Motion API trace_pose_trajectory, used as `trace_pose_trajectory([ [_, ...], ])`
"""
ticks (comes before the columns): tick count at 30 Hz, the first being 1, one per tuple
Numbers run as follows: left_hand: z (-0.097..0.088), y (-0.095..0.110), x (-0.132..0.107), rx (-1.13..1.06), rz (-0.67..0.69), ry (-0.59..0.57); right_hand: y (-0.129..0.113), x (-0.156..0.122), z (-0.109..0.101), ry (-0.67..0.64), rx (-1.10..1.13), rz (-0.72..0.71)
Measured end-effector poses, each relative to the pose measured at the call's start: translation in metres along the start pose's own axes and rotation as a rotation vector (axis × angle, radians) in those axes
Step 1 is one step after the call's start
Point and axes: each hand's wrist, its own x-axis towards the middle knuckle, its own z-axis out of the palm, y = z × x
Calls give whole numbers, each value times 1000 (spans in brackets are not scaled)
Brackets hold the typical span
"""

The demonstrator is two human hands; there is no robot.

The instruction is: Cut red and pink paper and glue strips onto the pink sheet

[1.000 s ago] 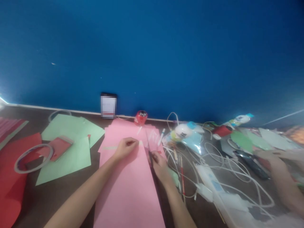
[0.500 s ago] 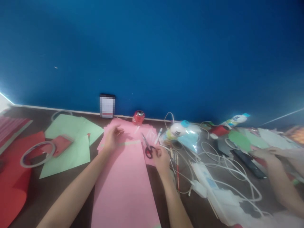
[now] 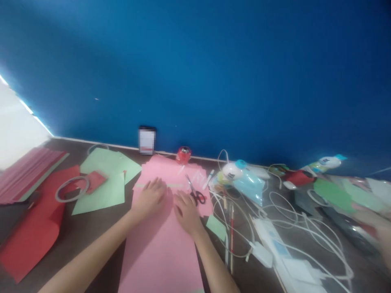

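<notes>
Pink sheet runs up from the bottom edge to the centre of the frame in front of you, its far end over more pink papers. At your lower left spreads a red sheet, with pale green sheets left of centre. A white power strip slants through the lower right. Both your hands lie palm down on the pink sheet near the middle of the frame, fingers loose and grasping nothing: your left hand just left of centre, your right hand near it. Right of centre you have a white bottle with a blue cap. Black-handled scissors rest just beside your right hand. Smaller yet, a pale green strip crosses the pink beyond your fingertips.
</notes>
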Motion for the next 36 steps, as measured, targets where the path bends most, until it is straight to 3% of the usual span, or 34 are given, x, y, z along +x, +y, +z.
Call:
trace_pose_trajectory([
  [4,22,1,-18,264,-30,28,2,0,1,16,11,28],
  [12,-2,-25,-32,429,-229,145,-3,3,9,76,-31,67],
  [21,21,-19,-66,369,-163,60,2,3,8,217,43,56],
  [26,9,-33,-55,395,-229,42,10,-2,11,286,142,114],
  [30,2,-41,-45,353,-238,69,10,-8,17,243,55,41],
  [36,-11,-44,-53,50,-21,189,5,-8,22,191,-26,-55],
])
